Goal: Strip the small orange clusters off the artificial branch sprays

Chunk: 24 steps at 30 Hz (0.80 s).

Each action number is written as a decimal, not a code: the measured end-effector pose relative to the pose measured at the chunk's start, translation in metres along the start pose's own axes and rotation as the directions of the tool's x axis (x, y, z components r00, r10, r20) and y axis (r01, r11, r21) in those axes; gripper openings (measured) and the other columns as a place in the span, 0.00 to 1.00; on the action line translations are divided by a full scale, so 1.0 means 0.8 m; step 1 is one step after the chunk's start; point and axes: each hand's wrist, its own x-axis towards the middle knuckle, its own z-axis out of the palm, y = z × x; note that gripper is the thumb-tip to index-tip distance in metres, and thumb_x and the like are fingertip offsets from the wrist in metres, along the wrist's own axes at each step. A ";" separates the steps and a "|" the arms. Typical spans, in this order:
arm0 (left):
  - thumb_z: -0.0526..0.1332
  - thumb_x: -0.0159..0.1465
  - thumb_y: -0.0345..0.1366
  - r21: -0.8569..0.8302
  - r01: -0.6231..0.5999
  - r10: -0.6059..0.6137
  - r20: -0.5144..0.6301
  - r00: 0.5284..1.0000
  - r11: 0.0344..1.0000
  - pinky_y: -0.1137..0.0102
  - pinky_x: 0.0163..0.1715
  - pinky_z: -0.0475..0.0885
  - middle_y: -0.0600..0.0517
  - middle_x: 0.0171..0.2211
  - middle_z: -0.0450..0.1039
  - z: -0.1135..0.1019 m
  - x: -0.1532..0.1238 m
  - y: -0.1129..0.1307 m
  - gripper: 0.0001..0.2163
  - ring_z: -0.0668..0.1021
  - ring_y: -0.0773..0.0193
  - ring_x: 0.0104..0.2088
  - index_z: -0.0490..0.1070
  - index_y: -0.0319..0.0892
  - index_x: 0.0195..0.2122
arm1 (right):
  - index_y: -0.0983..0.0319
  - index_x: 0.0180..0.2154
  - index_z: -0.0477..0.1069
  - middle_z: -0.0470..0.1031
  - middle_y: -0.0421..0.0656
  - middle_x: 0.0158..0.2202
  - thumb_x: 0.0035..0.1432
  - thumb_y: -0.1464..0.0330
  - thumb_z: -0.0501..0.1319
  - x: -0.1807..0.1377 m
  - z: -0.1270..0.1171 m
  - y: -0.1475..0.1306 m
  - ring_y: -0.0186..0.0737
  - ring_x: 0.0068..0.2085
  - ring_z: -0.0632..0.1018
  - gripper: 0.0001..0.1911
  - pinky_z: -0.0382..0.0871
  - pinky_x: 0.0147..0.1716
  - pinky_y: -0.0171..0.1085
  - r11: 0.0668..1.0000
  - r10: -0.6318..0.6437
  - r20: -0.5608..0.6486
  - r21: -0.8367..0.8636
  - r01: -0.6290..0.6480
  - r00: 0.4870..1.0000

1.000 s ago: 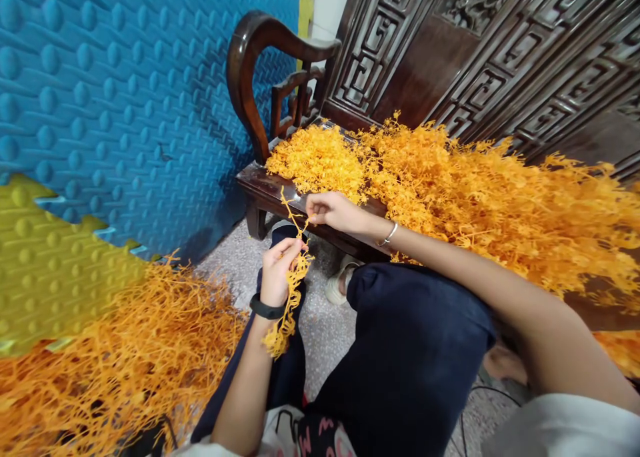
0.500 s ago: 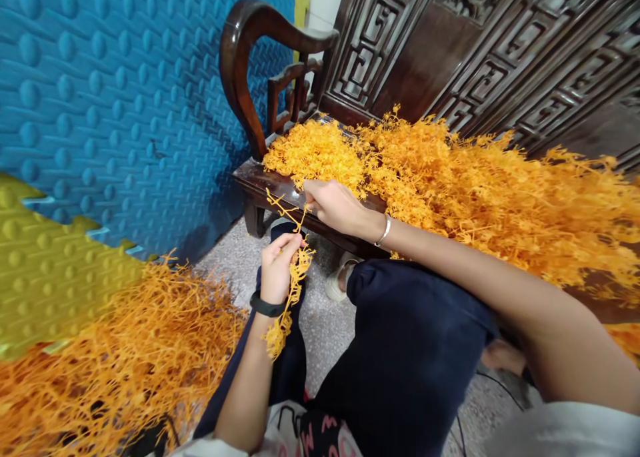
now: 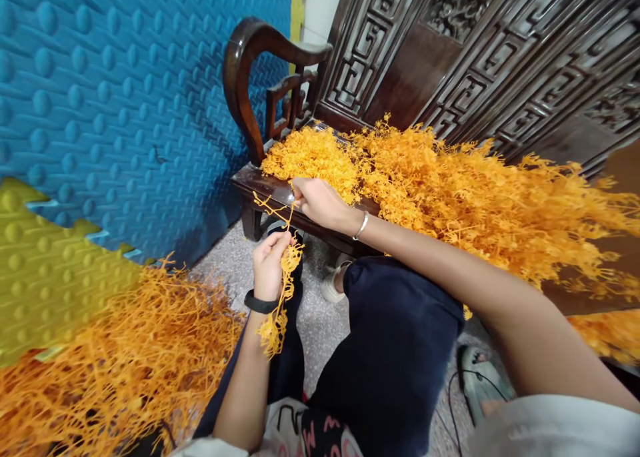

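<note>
The orange plastic sprig hangs in front of my knees, above the speckled floor, its frilly length trailing down past my left wrist to a bushy tip. My left hand is closed around its upper part, fingers curled in and pinching the strand against the thumb. From there a thin bare stem runs up to my right hand, whose fingertips are pressed together on it just at the front edge of the dark wooden surface. My two hands are near each other but not touching. A black band sits on my left wrist and a silver bracelet on my right. Just behind my right hand a big heap of the same orange sprigs covers the surface and spreads far to the right, against the carved wooden back; the curved armrest rises at the left end. My legs in dark trousers are below my arms, and a light shoe shows under the surface's edge. On the floor to my left lies a second pile of thinner orange stems, against blue and yellow studded foam mats.
</note>
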 end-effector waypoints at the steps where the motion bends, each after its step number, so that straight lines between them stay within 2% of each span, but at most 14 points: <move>1: 0.66 0.45 0.38 -0.006 0.003 -0.003 -0.001 1.000 1.000 0.78 0.22 0.60 0.56 0.19 0.68 -0.001 0.001 0.000 0.08 0.67 0.74 0.21 0.71 0.37 0.20 | 0.66 0.31 0.64 0.69 0.43 0.27 0.48 0.79 0.50 0.001 0.001 0.000 0.31 0.27 0.66 0.08 0.54 0.27 0.30 1.000 -0.007 -0.007 0.001 0.007 1.000; 11: 0.67 0.44 0.38 -0.061 0.009 -0.010 -0.023 1.000 0.998 0.78 0.20 0.61 0.56 0.18 0.67 -0.004 -0.001 0.011 0.09 0.67 0.75 0.19 0.71 0.38 0.20 | 0.66 0.32 0.64 0.68 0.43 0.28 0.48 0.79 0.49 0.005 0.001 -0.012 0.32 0.28 0.65 0.10 0.54 0.27 0.31 0.996 -0.057 -0.058 -0.066 0.053 0.997; 16: 0.67 0.44 0.38 -0.068 -0.001 -0.002 -0.037 0.999 0.998 0.79 0.19 0.60 0.56 0.17 0.66 -0.004 -0.002 0.017 0.10 0.66 0.75 0.19 0.70 0.37 0.19 | 0.65 0.30 0.64 0.66 0.41 0.25 0.47 0.80 0.50 0.010 0.019 -0.012 0.31 0.28 0.66 0.08 0.56 0.28 0.30 0.999 -0.035 -0.085 0.039 0.039 0.996; 18: 0.67 0.44 0.38 -0.059 0.014 -0.016 -0.034 0.999 0.998 0.79 0.18 0.59 0.56 0.17 0.65 -0.006 -0.005 0.016 0.10 0.66 0.75 0.18 0.69 0.37 0.19 | 0.65 0.28 0.63 0.66 0.40 0.25 0.47 0.80 0.51 0.021 0.012 -0.002 0.31 0.28 0.67 0.07 0.58 0.29 0.31 0.996 -0.005 -0.104 0.093 0.015 0.995; 19: 0.67 0.44 0.39 -0.052 0.033 -0.034 -0.023 0.999 0.998 0.78 0.18 0.59 0.57 0.17 0.65 -0.008 -0.008 0.016 0.10 0.65 0.75 0.18 0.69 0.37 0.19 | 0.65 0.26 0.62 0.66 0.40 0.24 0.47 0.81 0.51 0.029 0.003 0.008 0.31 0.28 0.67 0.07 0.59 0.30 0.31 0.993 0.044 -0.156 0.111 -0.027 0.987; 20: 0.67 0.45 0.39 -0.044 0.055 -0.055 -0.008 0.998 0.998 0.78 0.17 0.59 0.57 0.16 0.65 -0.009 -0.012 0.015 0.11 0.65 0.75 0.17 0.69 0.37 0.19 | 0.65 0.25 0.61 0.65 0.40 0.24 0.46 0.81 0.51 0.036 -0.008 0.022 0.32 0.28 0.67 0.07 0.60 0.31 0.32 0.988 0.118 -0.239 0.130 -0.089 0.964; 21: 0.67 0.45 0.39 -0.036 0.075 -0.074 0.009 0.997 0.997 0.78 0.17 0.58 0.57 0.16 0.64 -0.011 -0.016 0.014 0.11 0.65 0.75 0.17 0.69 0.37 0.19 | 0.65 0.24 0.60 0.65 0.40 0.23 0.46 0.82 0.51 0.042 -0.020 0.040 0.32 0.28 0.67 0.08 0.61 0.32 0.34 0.972 0.219 -0.348 0.154 -0.175 0.912; 23: 0.66 0.47 0.39 -0.018 0.088 -0.087 0.038 0.995 0.996 0.78 0.17 0.58 0.57 0.17 0.64 -0.013 -0.022 0.013 0.11 0.65 0.76 0.17 0.69 0.37 0.19 | 0.64 0.22 0.59 0.65 0.40 0.24 0.46 0.81 0.54 0.047 -0.036 0.083 0.32 0.28 0.67 0.08 0.63 0.33 0.36 0.910 0.410 -0.537 0.297 -0.290 0.737; 24: 0.65 0.48 0.39 -0.012 0.078 -0.077 0.040 0.996 0.997 0.79 0.17 0.58 0.57 0.17 0.64 -0.013 -0.024 0.012 0.11 0.64 0.76 0.17 0.69 0.37 0.20 | 0.64 0.23 0.60 0.65 0.39 0.24 0.47 0.79 0.55 0.044 -0.037 0.105 0.32 0.28 0.68 0.07 0.64 0.33 0.36 0.890 0.439 -0.563 0.378 -0.255 0.700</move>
